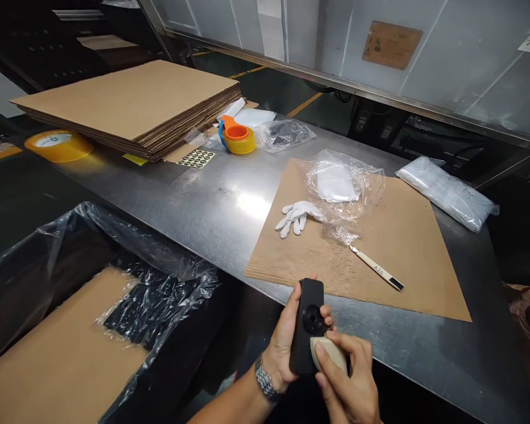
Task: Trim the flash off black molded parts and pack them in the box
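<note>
My left hand (279, 347) grips a flat black rectangular part (307, 309) with a round recess in its face, held upright near the front edge of the steel table (212, 200). My right hand (348, 383) is closed on a small beige object (329, 350) pressed against the lower face of the black part. A metal watch sits on my left wrist. Just beyond my hands lies a brown cardboard sheet (401, 247) with a white-handled knife (377, 269), a white glove (297, 215) and a crumpled clear plastic bag (344, 191) on it.
A stack of flat cardboard sheets (128, 103) lies at the back left, with a yellow tape roll (58, 145), an orange tape dispenser (237, 138) and a sticker sheet (196, 158) near it. A sealed clear bag (448, 191) lies right. A plastic-lined carton (70, 318) stands at the lower left.
</note>
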The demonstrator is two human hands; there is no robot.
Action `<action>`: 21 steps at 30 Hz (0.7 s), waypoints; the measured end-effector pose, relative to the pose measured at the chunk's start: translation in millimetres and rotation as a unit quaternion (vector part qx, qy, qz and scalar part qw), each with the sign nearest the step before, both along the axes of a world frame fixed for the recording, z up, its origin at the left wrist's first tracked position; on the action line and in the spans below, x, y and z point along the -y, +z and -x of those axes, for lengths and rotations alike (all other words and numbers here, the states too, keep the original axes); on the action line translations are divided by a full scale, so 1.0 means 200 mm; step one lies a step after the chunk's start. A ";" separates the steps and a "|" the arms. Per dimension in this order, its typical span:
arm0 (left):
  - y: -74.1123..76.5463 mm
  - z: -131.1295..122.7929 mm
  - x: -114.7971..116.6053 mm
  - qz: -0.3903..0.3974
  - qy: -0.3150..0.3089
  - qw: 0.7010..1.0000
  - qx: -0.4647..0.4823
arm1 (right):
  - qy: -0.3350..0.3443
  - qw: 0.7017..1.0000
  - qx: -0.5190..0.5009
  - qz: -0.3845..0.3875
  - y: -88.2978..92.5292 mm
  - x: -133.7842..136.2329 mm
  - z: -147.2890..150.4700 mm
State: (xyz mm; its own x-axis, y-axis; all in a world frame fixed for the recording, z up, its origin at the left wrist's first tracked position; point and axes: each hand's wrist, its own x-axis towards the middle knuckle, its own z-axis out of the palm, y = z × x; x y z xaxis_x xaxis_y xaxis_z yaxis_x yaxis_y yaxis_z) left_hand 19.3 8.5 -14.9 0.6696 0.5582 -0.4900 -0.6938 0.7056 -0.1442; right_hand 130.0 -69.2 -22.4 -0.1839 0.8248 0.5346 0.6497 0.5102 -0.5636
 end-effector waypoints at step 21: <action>0.09 0.08 0.04 -0.217 -0.028 0.902 -0.371 | -0.316 0.936 0.142 0.058 -0.15 -0.66 -0.88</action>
